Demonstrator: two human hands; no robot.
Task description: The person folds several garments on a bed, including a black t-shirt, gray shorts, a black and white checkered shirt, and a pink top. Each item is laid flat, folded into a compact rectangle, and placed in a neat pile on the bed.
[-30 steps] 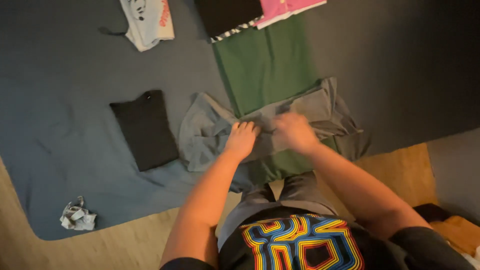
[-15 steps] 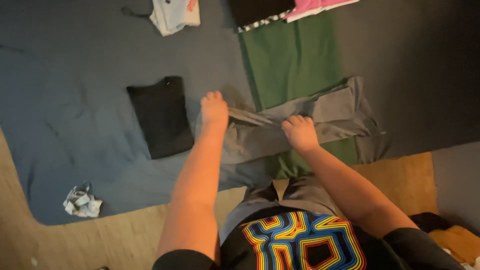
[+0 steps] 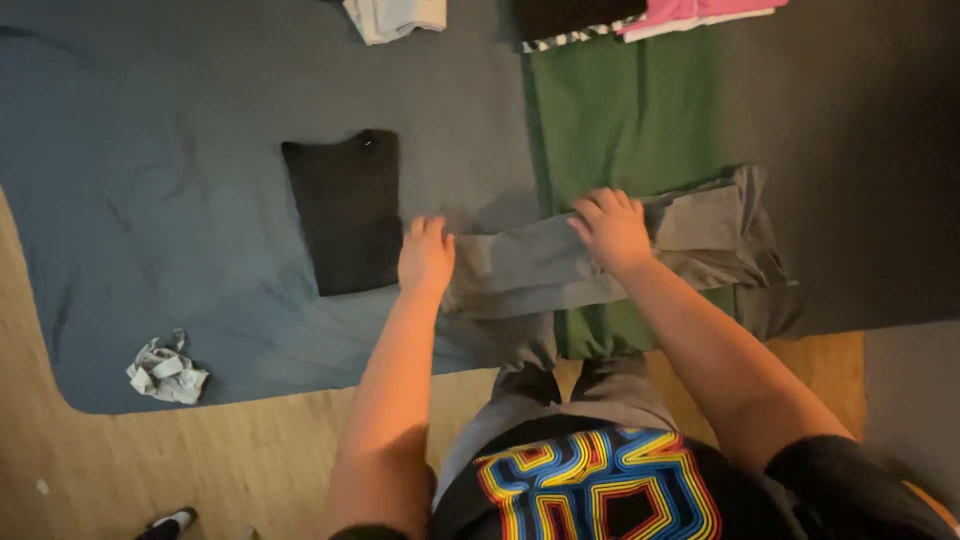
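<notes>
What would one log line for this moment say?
left hand: flat on grey garment end | right hand: pressing its middle | beside: folded black shirt | under: green cloth

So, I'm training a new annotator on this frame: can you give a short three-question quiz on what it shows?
1. True or false: both hands press flat on the grey garment.
2. What lies just beyond the left hand? A) pink cloth B) folded black garment C) crumpled paper
3. What colour is the cloth under the right hand end of the grey garment?

Key: 1 true; 2 B; 3 green.
</notes>
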